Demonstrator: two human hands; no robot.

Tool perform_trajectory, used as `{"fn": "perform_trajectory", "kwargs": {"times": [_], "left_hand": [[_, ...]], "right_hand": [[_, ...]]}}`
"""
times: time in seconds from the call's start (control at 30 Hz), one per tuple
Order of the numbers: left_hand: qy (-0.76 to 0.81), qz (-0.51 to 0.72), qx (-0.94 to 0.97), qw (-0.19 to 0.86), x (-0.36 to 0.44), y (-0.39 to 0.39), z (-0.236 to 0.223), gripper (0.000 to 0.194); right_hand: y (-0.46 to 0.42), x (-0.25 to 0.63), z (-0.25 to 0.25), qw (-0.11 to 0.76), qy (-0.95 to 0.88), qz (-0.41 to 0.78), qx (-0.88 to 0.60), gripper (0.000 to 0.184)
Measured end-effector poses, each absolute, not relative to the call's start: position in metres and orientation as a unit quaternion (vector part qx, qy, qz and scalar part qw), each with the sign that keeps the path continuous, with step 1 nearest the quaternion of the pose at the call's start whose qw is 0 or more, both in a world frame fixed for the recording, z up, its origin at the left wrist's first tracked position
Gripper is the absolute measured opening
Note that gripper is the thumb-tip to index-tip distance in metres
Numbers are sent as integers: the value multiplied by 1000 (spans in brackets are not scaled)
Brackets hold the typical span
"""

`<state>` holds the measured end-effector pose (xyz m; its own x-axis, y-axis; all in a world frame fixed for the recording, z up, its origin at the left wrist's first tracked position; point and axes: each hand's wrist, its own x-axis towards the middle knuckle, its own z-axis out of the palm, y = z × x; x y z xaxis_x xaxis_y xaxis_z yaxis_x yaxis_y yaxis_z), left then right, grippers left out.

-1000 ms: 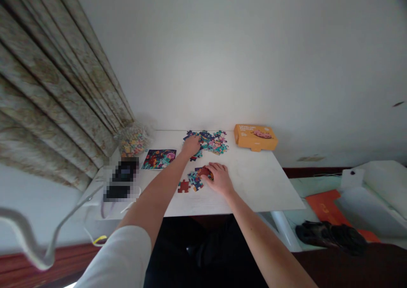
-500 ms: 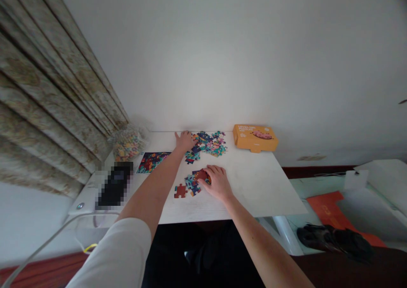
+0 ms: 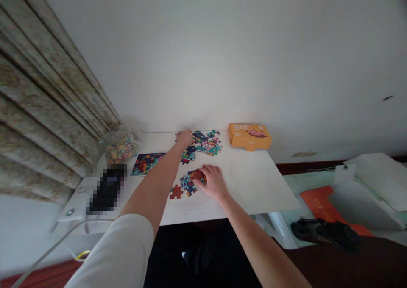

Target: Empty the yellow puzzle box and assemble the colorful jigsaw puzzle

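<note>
My left hand [image 3: 185,138] is at the far edge of the white table [image 3: 254,186], its fingertips at the left side of a heap of colourful jigsaw pieces [image 3: 203,144]. Its palm hides whatever lies beneath. My right hand [image 3: 213,183] rests nearer to me, with its fingers over a dark red jigsaw piece [image 3: 197,175]. That piece lies on a small cluster of teal pieces [image 3: 187,184]. A loose red jigsaw piece [image 3: 175,192] sits just left of the cluster, apart from my right hand.
A printed puzzle picture [image 3: 146,164] lies left of my forearm. An orange cardboard box [image 3: 249,136] stands at the far right, a clear bag of pieces [image 3: 120,146] at the far left corner, and a pixelated dark object [image 3: 107,189] at the left. A curtain [image 3: 41,101] hangs beyond.
My left hand has returned from the bare table to the heap's left edge, its fingers drawn closer together. My right hand stays on the dark red piece. The whole view has shifted slightly left.
</note>
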<state>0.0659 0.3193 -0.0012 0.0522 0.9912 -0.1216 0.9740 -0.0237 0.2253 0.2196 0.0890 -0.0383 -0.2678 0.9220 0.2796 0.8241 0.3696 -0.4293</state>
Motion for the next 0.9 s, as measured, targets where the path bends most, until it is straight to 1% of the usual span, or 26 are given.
{"fn": "perform_trajectory", "kwargs": {"times": [0.2,0.4,0.47,0.57,0.63,0.7,0.8,0.9], "left_hand": [[711,20,687,149,53,322,0,65],[701,96,695,131,46,317,5,62],[689,69,711,120,45,314,5,58],[657,13,745,111,41,310,3,45],[642,4,759,108,37,308,0,38],[634,6,767,102,33,307,-1,35],[623,3,776,97,29,309,0,38],[629,-4,772,93,29,311,3,50]], "right_hand": [[89,220,-36,244,-790,103,-553,44],[89,220,-37,255,-789,107,-549,44],[88,220,-37,253,-791,105,-548,44],[88,221,-38,251,-794,100,-544,44],[88,221,-39,251,-794,100,-544,45],[88,221,-40,253,-792,100,-546,45],[89,221,-41,254,-792,103,-546,45],[89,221,-40,253,-791,104,-547,45]]}}
